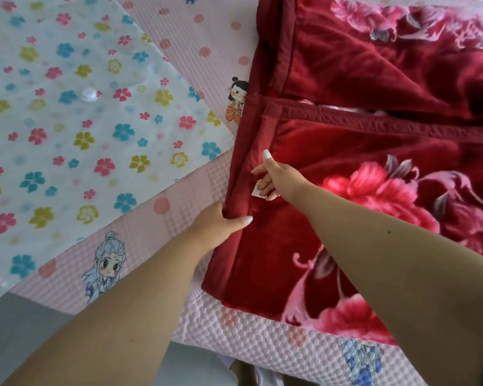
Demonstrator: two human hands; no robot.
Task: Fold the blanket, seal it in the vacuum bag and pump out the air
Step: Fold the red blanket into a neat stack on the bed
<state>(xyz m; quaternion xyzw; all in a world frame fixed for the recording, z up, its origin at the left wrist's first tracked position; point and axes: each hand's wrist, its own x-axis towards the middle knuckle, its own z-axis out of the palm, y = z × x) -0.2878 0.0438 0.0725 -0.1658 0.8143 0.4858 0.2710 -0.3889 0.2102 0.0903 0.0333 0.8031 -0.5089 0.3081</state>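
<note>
The red blanket [354,151] with big pink flowers is lying on the right side of the bed, folded over so that two thick layers are showing. One layer is sitting farther away, and the nearer layer is lying on top of it with a stitched dark red border running across. The blanket's left edge is hanging close to the side of the bed.

The left hand [218,227] is gripping that left edge. Its thumb is pressing on top of the red cloth and its fingers are tucking under the fold, so it is clamped on the blanket.

The right hand [279,179] is resting on the blanket a little farther up. Its pointer finger is sticking out straight, and its other fingers are curling around a small white tag [256,188] sewn at the blanket's edge, pinching it.

The vacuum bag [67,112] is lying flat on the left side of the bed, apart from the blanket. It is see-through white with pink, blue and yellow flowers on it. A round white valve [89,94] is sitting on the bag.

Under everything, a pink bed cover [179,213] with little cartoon figures is spreading out. A bit of grey floor [25,330] is showing at the bottom left.
</note>
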